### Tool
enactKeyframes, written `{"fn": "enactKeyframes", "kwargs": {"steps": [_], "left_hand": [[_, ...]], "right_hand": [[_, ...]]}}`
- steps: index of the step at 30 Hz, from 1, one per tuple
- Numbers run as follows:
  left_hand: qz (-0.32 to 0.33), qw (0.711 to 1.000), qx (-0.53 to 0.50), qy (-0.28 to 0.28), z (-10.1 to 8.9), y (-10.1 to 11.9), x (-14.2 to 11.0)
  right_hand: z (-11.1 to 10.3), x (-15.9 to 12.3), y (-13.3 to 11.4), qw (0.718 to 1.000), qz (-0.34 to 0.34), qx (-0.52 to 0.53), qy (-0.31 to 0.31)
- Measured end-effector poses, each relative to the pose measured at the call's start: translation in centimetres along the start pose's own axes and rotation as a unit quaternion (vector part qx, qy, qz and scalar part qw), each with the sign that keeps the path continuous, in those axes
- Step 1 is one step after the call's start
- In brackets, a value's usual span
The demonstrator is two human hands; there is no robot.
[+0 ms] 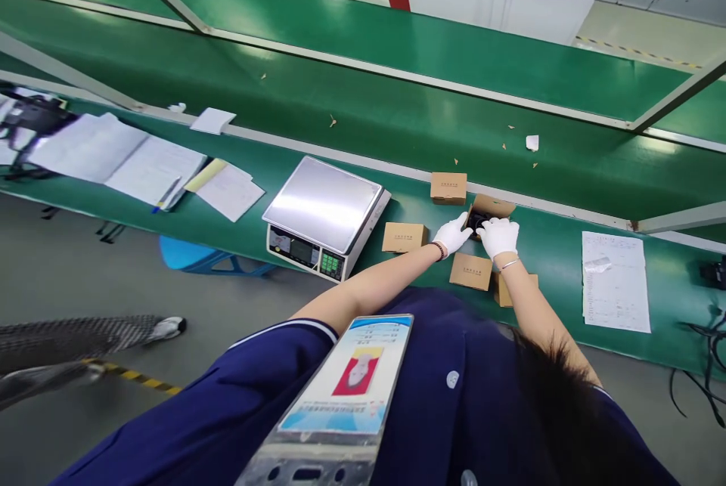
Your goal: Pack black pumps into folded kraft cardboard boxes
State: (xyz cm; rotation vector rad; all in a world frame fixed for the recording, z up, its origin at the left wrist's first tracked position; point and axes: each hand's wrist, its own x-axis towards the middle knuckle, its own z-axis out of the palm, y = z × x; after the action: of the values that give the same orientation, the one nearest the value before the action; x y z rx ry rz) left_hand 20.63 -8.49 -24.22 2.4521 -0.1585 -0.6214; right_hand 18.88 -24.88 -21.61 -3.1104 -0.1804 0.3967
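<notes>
Both hands wear white gloves and work at a small brown cardboard box (pixel 492 205) whose lid stands up at the back. Something black (pixel 479 221) shows inside it, too small to name. My left hand (pixel 452 234) grips the box's left side, fingers bent against its edge. Over the front right of the opening lies my right hand (pixel 498 236), its fingers curled down into the box; what they hold is hidden. Closed cardboard boxes surround them: one behind (pixel 448 188), one to the left (pixel 404 237), one in front (pixel 470 272), and one partly under my right forearm (pixel 515 290).
A weighing scale (pixel 323 214) stands left of the boxes. Further left lie an open notebook (pixel 122 157), a pen and loose papers (pixel 227 187). A written sheet (pixel 615 282) is on the right, with black cables (pixel 712 342) beyond. Metal frame posts rise behind the green bench.
</notes>
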Motion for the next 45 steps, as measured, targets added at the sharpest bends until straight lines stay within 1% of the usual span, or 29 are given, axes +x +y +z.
{"fn": "enactKeyframes", "kwargs": {"steps": [2,3,5,7,10,12,14,16,17,18,19,20,22,23,24,26,29,31,32,34,36,39,41,43,45], "left_hand": [[0.002,1.0,0.012,0.023,0.4,-0.1,0.1],[0.007,0.999,0.018,0.033,0.5,-0.2,0.2],[0.029,0.998,0.033,0.049,0.5,-0.4,0.3],[0.066,0.996,0.044,0.052,0.2,-0.5,0.3],[0.168,0.983,0.071,0.035,-0.2,-0.3,-0.2],[0.291,0.946,0.14,0.034,-0.2,-0.5,-0.3],[0.374,0.912,0.168,0.035,0.0,-1.4,0.4],[0.424,0.885,0.191,0.017,0.4,-2.6,1.9],[0.43,0.88,0.203,0.015,0.5,-3.1,2.7],[0.43,0.876,0.217,0.01,0.7,-3.5,3.3],[0.428,0.873,0.232,0.004,0.7,-3.8,3.8],[0.423,0.872,0.246,-0.002,0.7,-3.9,4.0],[0.41,0.871,0.27,-0.018,0.4,-3.9,4.2],[0.403,0.871,0.28,-0.026,0.3,-3.8,4.3],[0.396,0.871,0.289,-0.032,0.1,-3.6,4.3],[0.383,0.872,0.303,-0.041,-0.3,-3.2,4.4],[0.38,0.869,0.311,-0.057,-0.7,-2.9,4.5],[0.381,0.868,0.311,-0.066,-0.8,-2.9,4.6],[0.382,0.868,0.31,-0.067,-0.9,-3.0,4.6],[0.378,0.871,0.306,-0.065,-0.8,-3.1,4.6],[0.361,0.882,0.297,-0.062,-0.8,-3.3,4.6],[0.336,0.9,0.271,-0.054,-0.9,-3.7,4.8],[0.338,0.912,0.227,-0.052,-1.2,-4.2,4.8],[0.326,0.932,0.151,-0.059,-1.5,-5.0,4.3],[0.269,0.959,0.055,-0.066,-1.9,-5.7,3.4]], "right_hand": [[-0.5,1.4,0.3,0.998,-0.017,-0.02,-0.05],[-0.7,1.9,0.5,0.997,-0.031,-0.023,-0.063],[-1.0,2.7,0.9,0.996,-0.059,-0.019,-0.069],[-1.5,2.9,1.2,0.995,-0.071,-0.012,-0.072],[-2.6,2.3,0.9,0.996,-0.064,0.008,-0.063],[-3.2,2.1,0.4,0.996,-0.06,0.028,-0.057],[-3.4,2.8,0.2,0.996,-0.05,0.054,-0.053],[-2.9,3.8,0.4,0.995,-0.032,0.083,-0.044],[-2.5,4.2,0.7,0.995,-0.03,0.093,-0.037],[-2.0,4.3,0.9,0.992,-0.027,0.118,-0.022],[-1.4,4.2,1.1,0.986,-0.014,0.165,0.006],[-0.8,3.9,1.2,0.974,0.01,0.224,0.041],[0.8,3.2,1.4,0.93,0.081,0.34,0.112],[1.6,3.0,1.6,0.906,0.116,0.384,0.134],[2.4,2.9,1.9,0.888,0.142,0.413,0.142],[3.6,3.1,2.7,0.874,0.154,0.441,0.132],[4.6,3.9,3.7,0.843,0.128,0.512,0.106],[4.9,4.5,3.9,0.826,0.106,0.545,0.097],[5.0,4.7,3.8,0.822,0.1,0.552,0.098],[5.2,5.0,3.2,0.827,0.095,0.544,0.109],[5.2,5.2,2.4,0.831,0.094,0.536,0.112],[5.1,5.2,1.7,0.838,0.081,0.531,0.094],[4.9,4.8,2.0,0.847,0.065,0.522,0.08],[4.5,4.1,2.8,0.859,0.041,0.505,0.072],[4.1,3.1,3.7,0.872,0.019,0.485,0.066]]}}
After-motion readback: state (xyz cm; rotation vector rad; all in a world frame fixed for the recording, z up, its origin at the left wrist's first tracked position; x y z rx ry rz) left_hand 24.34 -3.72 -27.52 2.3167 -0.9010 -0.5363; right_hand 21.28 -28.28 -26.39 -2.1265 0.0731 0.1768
